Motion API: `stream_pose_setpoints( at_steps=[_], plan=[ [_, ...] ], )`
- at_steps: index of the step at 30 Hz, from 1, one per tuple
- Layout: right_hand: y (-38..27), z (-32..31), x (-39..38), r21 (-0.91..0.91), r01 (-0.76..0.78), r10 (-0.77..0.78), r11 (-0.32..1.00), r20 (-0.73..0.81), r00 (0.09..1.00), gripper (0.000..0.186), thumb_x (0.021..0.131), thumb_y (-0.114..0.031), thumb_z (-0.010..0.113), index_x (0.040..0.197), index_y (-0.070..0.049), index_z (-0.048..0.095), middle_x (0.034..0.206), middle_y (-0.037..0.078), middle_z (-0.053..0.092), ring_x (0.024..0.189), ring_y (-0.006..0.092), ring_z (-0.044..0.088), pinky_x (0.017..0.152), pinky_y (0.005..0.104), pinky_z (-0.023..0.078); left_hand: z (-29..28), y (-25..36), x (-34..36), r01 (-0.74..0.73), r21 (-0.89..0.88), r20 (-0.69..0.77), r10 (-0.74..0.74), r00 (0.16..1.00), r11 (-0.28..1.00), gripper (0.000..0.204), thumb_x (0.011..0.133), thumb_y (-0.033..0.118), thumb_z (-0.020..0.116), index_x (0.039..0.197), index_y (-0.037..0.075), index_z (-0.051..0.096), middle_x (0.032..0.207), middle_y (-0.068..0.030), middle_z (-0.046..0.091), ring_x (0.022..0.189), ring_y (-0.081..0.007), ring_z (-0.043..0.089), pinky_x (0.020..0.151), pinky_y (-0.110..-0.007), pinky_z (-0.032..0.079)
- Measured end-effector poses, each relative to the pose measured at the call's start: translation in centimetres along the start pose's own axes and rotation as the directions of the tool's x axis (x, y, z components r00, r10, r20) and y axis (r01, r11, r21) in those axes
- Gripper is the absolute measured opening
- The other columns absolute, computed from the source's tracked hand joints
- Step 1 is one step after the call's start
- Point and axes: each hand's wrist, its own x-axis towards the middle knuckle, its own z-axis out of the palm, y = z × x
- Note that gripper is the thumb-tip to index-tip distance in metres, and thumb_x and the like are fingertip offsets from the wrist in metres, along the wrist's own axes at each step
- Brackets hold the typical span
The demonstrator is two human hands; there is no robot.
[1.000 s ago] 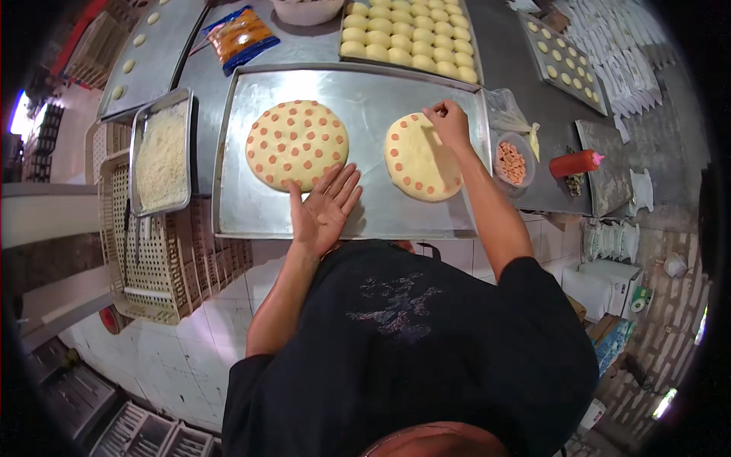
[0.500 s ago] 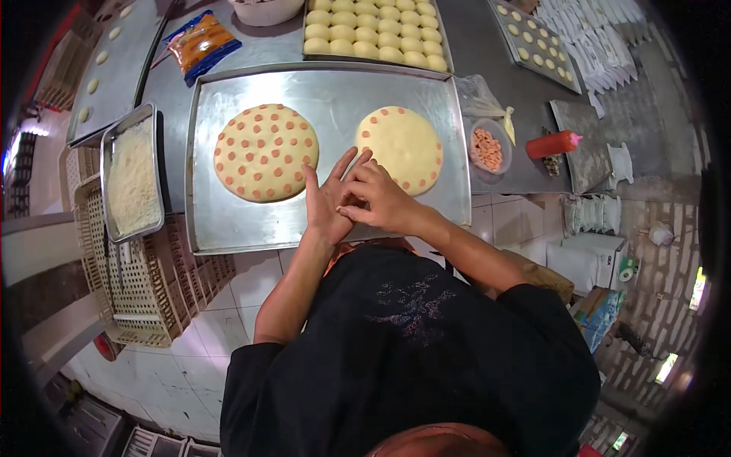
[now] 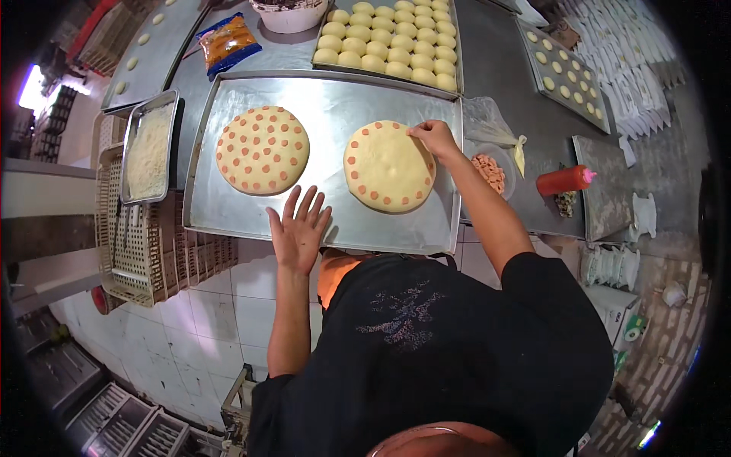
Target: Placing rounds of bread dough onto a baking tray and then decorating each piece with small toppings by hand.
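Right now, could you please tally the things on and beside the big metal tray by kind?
Dough rounds on the big tray: 2
Red squeeze bottles: 1
Orange snack bags: 1
Bowls of sausage pieces: 1
Total: 5

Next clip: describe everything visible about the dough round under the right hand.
The right-hand dough round is a flat, pale yellow disc lying on the large metal tray, right of a second round fully dotted with reddish pieces. It carries reddish pieces only along its rim, from the left edge round the bottom to the right; its centre is bare. The right hand touches its upper right edge. The left hand rests flat on the tray's near edge, apart from it.
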Motion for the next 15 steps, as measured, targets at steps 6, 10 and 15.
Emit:
stream_pose_setpoints(
  at_steps=[6, 10, 15],
  plan=[
    [1.0, -5.1, 0.6, -0.205, 0.296, -0.324, 0.933, -0.124, 0.938, 0.023, 0.085, -0.021, 0.074, 0.093, 0.000, 0.069, 0.081, 0.007, 0.069, 0.075, 0.0141, 0.063, 0.070, 0.0330, 0.051, -2.3, -4.8, -3.0, -0.118, -0.103, -0.008, 0.118, 0.993, 0.988, 0.066, 0.104, 0.055, 0.036, 0.149, 0.007, 0.038, 0.152, -0.0188, 0.040, 0.139, -0.0349, 0.041, 0.117, -0.054, 0.033],
    [2.9, -14.2, -1.6, -0.246, 0.358, -0.393, 0.901, -0.109, 0.913, 0.024, 0.085, -0.022, 0.072, 0.094, 0.000, 0.068, 0.078, 0.010, 0.069, 0.073, 0.0177, 0.064, 0.069, 0.0347, 0.051, -1.5, -7.6, -3.0, -0.093, -0.069, -0.096, 0.086, 0.992, 0.993, 0.065, 0.104, 0.053, 0.039, 0.148, 0.006, 0.039, 0.151, -0.0183, 0.041, 0.138, -0.0341, 0.042, 0.117, -0.053, 0.033],
    [7.7, -18.4, -6.7, -0.526, 0.386, -0.289, 0.758, 0.259, 0.922, 0.037, 0.082, -0.019, 0.070, 0.115, -0.004, 0.063, 0.107, 0.014, 0.067, 0.092, 0.0261, 0.065, 0.083, 0.0391, 0.052, 2.1, -9.7, -0.9, -0.050, 0.050, -0.091, 0.055, 0.994, 0.997, 0.063, 0.104, 0.052, 0.041, 0.148, 0.007, 0.039, 0.151, -0.0178, 0.043, 0.138, -0.0336, 0.042, 0.116, -0.053, 0.034]
  ],
)
